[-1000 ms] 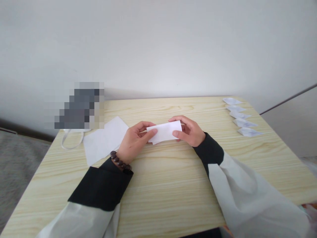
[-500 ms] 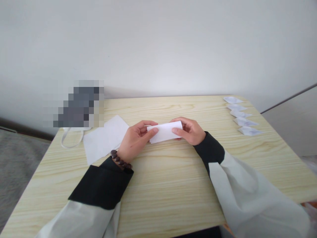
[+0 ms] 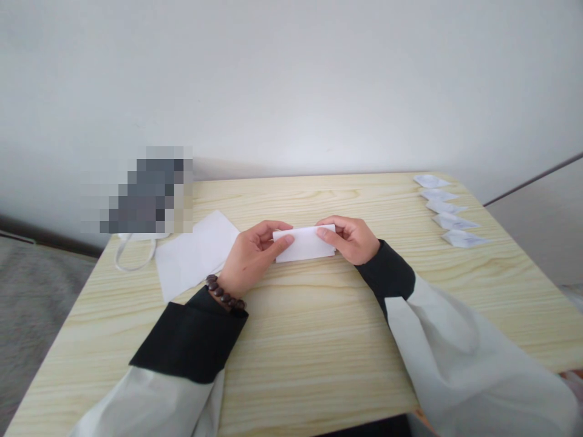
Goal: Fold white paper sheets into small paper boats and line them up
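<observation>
A folded white paper (image 3: pixel 304 244) lies low over the middle of the wooden table (image 3: pixel 300 340), held at both ends. My left hand (image 3: pixel 252 255) pinches its left end, thumb on top and fingers curled behind. My right hand (image 3: pixel 351 238) grips the right end, with the forefinger pressed along the top fold. A dark bead bracelet (image 3: pixel 224 294) circles my left wrist.
A stack of flat white sheets (image 3: pixel 194 254) lies left of my hands, with a white cord loop (image 3: pixel 132 255) and a blurred-out object behind it. Several small folded paper pieces (image 3: pixel 449 209) form a row along the table's far right edge. A pale wall stands behind.
The paper has come down closer to the table and looks flatter. My right forefinger has slid onto the top fold. Both hands stayed near the same spot.
</observation>
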Motion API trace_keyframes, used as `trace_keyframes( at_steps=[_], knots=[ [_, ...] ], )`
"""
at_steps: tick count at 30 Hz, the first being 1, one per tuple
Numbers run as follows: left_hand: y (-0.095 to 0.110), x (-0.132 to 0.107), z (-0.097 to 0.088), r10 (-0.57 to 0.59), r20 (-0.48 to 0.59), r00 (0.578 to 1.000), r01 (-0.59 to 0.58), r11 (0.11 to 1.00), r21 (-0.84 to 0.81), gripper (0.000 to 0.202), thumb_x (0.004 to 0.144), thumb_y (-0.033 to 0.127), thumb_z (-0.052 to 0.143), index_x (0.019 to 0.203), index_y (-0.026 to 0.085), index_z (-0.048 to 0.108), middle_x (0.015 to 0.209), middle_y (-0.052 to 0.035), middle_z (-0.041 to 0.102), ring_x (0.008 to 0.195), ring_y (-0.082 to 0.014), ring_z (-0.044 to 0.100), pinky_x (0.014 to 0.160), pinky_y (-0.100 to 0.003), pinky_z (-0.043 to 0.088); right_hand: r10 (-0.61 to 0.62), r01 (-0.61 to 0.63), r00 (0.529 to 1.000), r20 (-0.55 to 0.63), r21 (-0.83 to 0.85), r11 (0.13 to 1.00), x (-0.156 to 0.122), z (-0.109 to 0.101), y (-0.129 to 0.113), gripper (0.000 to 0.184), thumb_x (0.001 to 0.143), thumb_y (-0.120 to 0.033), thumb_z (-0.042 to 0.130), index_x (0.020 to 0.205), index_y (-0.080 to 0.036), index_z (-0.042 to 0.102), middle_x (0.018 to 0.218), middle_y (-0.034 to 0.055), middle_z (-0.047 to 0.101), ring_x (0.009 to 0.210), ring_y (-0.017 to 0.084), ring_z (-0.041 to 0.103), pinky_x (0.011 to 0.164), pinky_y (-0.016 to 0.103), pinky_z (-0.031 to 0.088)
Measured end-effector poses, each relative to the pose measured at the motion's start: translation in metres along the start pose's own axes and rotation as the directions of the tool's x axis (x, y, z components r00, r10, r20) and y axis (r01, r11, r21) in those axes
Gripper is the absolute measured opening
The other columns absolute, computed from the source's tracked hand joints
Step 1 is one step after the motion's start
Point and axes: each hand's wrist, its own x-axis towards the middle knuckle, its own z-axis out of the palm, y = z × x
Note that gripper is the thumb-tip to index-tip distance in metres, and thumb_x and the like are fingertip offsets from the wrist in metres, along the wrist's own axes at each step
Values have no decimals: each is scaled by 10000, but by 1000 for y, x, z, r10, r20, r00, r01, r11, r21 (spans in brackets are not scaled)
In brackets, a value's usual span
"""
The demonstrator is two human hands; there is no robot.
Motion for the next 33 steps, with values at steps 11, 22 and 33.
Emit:
trace_keyframes(
  at_steps=[11,22,33],
  knots=[
    [2,0,0,-13,6,1000,13,1000,-24,330,745,429,660,951,171,642,527,54,482,483,-81,443,450,-185,335,-11,11,1000,20,9,1000,0,0,2,236,773,-381,621,837,-155,642,635,4,628,507,103,551,430,202,421],
    [1,0,0,-24,8,1000,24,999,-34,347,735,432,669,968,175,641,552,47,541,486,-89,481,465,-200,352,22,-24,999,29,62,998,0,0,2,259,757,-406,641,848,-163,637,616,-5,620,486,107,551,412,209,444],
    [1,-1,0,-10,17,1000,10,999,-40,309,755,386,665,973,169,636,543,58,511,481,-79,453,468,-195,338,21,-23,999,41,56,998,-2,0,3,237,770,-378,633,869,-162,640,636,-3,629,513,111,567,422,206,450]
  ],
)
